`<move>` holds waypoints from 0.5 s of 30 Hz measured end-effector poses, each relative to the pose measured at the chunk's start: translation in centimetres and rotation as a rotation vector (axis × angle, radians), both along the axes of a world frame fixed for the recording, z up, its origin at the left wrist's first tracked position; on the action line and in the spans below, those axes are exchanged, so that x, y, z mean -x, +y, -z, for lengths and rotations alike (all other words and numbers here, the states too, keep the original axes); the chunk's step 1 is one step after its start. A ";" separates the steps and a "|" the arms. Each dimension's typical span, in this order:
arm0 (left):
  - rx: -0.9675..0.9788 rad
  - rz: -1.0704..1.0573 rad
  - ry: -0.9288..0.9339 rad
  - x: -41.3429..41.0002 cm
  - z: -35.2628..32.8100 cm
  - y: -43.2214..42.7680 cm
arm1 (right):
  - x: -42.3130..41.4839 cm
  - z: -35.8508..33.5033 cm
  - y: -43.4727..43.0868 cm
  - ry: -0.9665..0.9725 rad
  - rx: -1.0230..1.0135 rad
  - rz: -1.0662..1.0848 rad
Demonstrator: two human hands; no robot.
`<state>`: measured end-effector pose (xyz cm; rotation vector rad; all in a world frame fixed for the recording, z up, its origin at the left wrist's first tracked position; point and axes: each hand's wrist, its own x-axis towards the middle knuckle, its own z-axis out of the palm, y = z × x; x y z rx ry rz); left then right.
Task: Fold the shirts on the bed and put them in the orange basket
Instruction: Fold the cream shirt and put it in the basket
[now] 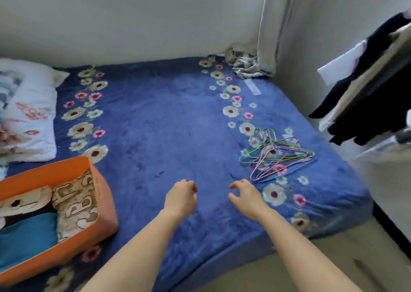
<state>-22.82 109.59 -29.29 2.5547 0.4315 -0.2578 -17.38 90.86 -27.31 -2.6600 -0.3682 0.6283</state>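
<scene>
Wire hangers (277,153), pillow (29,113), curtain (269,31)

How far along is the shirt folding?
Done: folded clothes sit in the basket, and bare hangers lie piled on the bed. In hand: nothing; the left hand and right hand hover empty. Left: no shirt lies spread on the bed; a crumpled grey cloth sits in the far corner, and dark clothes hang at the right.

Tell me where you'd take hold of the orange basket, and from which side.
Probably the top rim of the orange basket on its right-hand wall, coming from above: that edge stands bare above the folded clothes, and the left hand is nearest. Its left end is out of frame.
</scene>
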 end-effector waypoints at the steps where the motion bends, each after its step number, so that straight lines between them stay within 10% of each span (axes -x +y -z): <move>1: -0.004 0.036 0.002 -1.2 -0.8 -2.6 | -0.7 -0.5 -2.9 -0.006 0.008 0.023; 15: -0.087 0.586 -0.297 -20.2 -14.9 -35.9 | -10.9 -14.4 -37.5 -0.270 0.091 0.433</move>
